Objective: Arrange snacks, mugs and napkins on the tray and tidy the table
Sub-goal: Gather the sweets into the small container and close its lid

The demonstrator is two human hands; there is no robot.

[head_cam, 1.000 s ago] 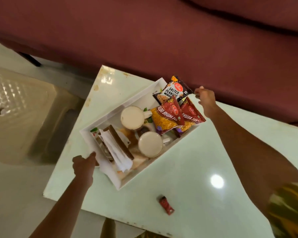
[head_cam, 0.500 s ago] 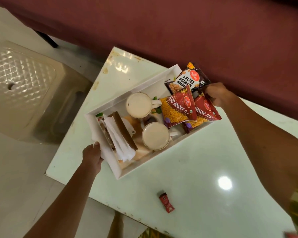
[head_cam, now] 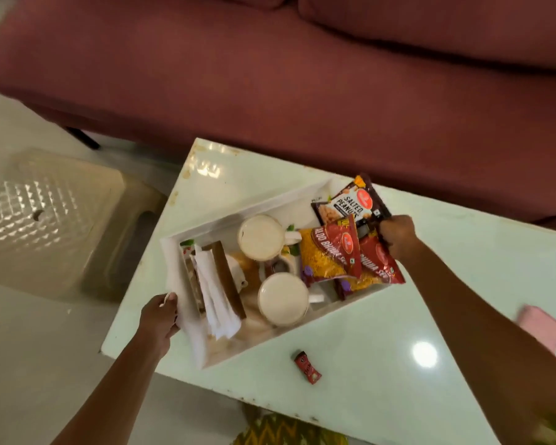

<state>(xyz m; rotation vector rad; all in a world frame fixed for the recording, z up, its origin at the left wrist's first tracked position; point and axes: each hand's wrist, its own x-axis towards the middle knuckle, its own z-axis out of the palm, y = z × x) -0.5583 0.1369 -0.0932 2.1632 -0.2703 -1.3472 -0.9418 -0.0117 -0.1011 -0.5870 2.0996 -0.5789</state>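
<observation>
A white tray (head_cam: 238, 210) rests on the pale green table (head_cam: 382, 316). Inside it are two white mugs (head_cam: 260, 236) (head_cam: 283, 298), folded white napkins (head_cam: 217, 300) beside a brown holder, a salted peanuts packet (head_cam: 350, 200) and two red-and-yellow snack packets (head_cam: 329, 255). My left hand (head_cam: 161, 316) grips the tray's near-left end. My right hand (head_cam: 397, 234) grips the tray's far-right end, over the snack packets. A small red wrapper (head_cam: 307, 367) lies loose on the table in front of the tray.
A maroon sofa (head_cam: 302, 75) runs along the far side of the table. A beige plastic stool (head_cam: 55, 220) stands on the floor at the left. A pink cloth (head_cam: 540, 326) lies on the table at the right edge.
My right hand moved in from beside the tray and closed on its far-right end. My left hand stayed on the near-left end. The view shifted back, showing more sofa.
</observation>
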